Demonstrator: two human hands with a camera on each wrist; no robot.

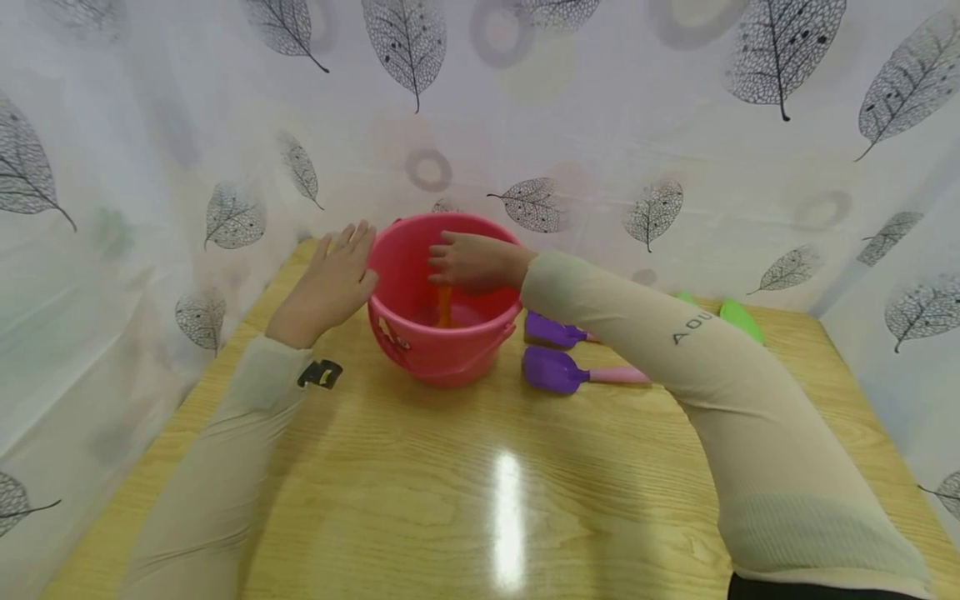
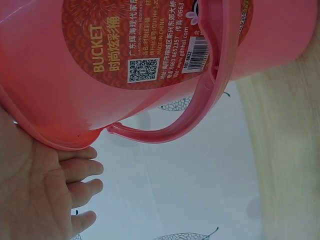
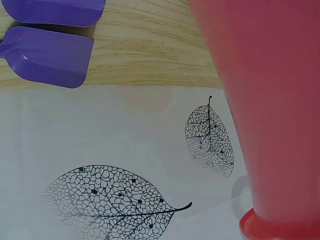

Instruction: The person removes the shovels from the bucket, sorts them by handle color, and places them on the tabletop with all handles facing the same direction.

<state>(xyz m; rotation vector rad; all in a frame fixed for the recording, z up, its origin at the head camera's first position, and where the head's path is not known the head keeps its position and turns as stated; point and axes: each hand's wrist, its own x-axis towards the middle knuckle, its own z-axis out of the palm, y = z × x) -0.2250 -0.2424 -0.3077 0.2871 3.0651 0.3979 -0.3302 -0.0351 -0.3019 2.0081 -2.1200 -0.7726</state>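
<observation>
A pink-red bucket [image 1: 450, 358] stands upright on the table, with its printed label and hanging handle [image 2: 172, 131] facing the left wrist camera. My left hand [image 1: 330, 279] rests against the left side of its rim, fingers extended; in the left wrist view the palm and fingers [image 2: 82, 170] lie along that rim. My right hand [image 1: 476, 260] reaches over the rim into the bucket, fingers bent around the top of a long, narrow orange piece [image 1: 445, 308] that points down toward the bottom. Its upper end is hidden by the hand.
Right of the bucket lie two purple toy shovels, one nearer [image 1: 553, 371] with a pink handle [image 1: 618, 375] and one behind it [image 1: 551, 329]. Bright green pieces [image 1: 741, 321] show past my right sleeve. A leaf-patterned sheet [image 1: 585, 150] hangs around the table [image 1: 420, 492].
</observation>
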